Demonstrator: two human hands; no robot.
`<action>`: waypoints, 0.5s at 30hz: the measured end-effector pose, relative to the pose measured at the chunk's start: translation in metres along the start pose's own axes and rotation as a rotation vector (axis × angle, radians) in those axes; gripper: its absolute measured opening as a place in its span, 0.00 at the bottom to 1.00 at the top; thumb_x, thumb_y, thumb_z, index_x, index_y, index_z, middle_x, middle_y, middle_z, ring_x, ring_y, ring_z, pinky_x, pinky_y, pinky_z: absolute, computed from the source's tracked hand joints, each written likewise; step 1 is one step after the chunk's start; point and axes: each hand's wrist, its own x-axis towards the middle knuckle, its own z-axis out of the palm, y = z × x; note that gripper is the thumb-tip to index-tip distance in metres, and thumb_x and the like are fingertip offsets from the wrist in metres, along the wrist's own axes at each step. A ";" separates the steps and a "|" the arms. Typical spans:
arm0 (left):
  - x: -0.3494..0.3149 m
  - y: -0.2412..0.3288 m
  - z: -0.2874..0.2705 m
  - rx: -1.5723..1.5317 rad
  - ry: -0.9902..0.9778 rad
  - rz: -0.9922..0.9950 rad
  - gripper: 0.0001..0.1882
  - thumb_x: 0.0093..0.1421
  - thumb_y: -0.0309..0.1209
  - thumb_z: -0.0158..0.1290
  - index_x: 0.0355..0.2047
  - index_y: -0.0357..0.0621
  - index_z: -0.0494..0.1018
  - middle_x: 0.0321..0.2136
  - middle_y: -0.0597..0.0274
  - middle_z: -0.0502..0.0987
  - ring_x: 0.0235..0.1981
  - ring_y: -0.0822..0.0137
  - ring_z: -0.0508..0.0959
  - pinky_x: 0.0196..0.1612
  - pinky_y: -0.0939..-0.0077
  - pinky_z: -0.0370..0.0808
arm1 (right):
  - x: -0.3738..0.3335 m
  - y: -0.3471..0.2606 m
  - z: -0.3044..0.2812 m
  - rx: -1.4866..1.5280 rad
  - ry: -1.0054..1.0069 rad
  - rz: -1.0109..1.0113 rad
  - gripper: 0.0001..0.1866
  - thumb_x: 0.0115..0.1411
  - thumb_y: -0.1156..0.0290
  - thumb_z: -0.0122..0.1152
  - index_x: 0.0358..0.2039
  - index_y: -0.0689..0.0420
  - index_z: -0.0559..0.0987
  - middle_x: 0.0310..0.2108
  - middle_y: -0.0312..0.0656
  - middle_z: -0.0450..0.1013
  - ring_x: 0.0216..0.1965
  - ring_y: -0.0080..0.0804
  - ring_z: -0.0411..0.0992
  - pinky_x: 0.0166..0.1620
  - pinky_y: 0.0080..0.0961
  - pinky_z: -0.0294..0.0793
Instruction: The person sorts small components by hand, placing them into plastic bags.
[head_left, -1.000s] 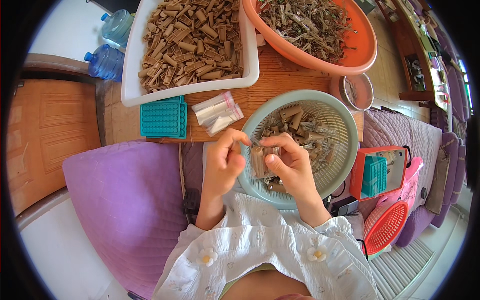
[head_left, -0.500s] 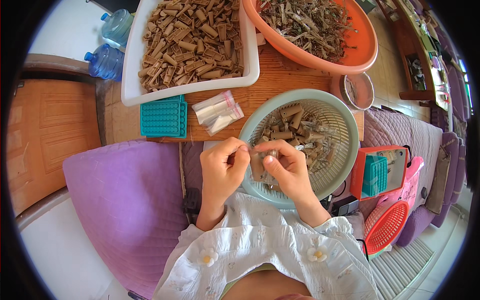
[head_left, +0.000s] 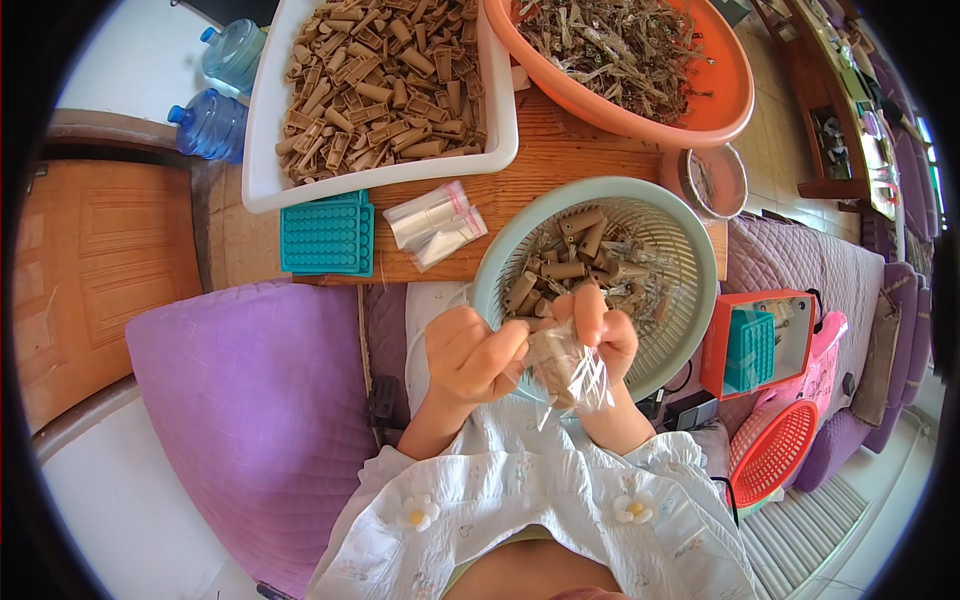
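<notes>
A small clear plastic bag (head_left: 572, 375) with tan plastic parts inside hangs between my hands, over the near rim of a pale green basket (head_left: 702, 300). My left hand (head_left: 470, 352) is closed, pinching the bag's left edge. On its other side my right hand (head_left: 603, 330) is closed too, with bent fingers gripping the bag's upper right. Light glints off the crinkled film at the lower end. Behind my hands, the basket holds loose tan tubular parts (head_left: 563, 270) and more clear film packets (head_left: 660, 298). My fingers partly hide the bag's top edge.
Beyond the basket stand a white tray (head_left: 506, 150) of tan parts and an orange basin (head_left: 735, 85) of small wrapped pieces. Teal trays (head_left: 325, 238) and clear zip bags (head_left: 435, 222) lie on the wooden table (head_left: 570, 160). A red box (head_left: 712, 345) stands to the right.
The bag has turned and now shows its shiny film toward me. My left hand has shifted right and down; my right hand's fingers now point up over the bag.
</notes>
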 end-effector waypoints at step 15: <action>-0.008 -0.068 -0.020 0.167 -0.074 -0.750 0.06 0.51 0.30 0.51 0.25 0.39 0.70 0.13 0.60 0.65 0.13 0.65 0.66 0.18 0.74 0.63 | -0.007 -0.079 -0.007 -2.235 0.628 -0.693 0.08 0.44 0.76 0.58 0.16 0.63 0.70 0.21 0.40 0.58 0.23 0.28 0.56 0.26 0.21 0.55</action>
